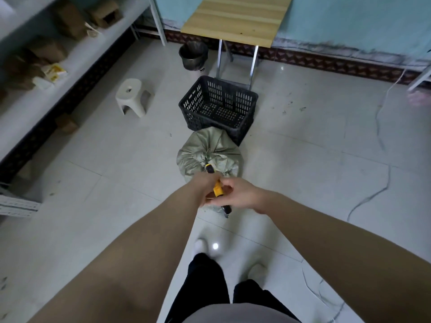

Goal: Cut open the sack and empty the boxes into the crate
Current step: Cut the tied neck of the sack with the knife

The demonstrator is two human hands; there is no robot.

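At mid-frame, both hands, left and right, close their grip on a yellow knife above the tied sack, the black crate just beyond it.

The floor was pale glossy tile, scuffed in places, with a bright glare spot near the bottom. The far wall was light blue, edged below by a dark patterned skirting. A wooden table on thin metal legs stood against it, a dark bin just beside its left leg. A small white stool sat on the floor nearby. Along the left ran grey shelving holding brown cartons. A thin cable trailed across the tiles on the right.
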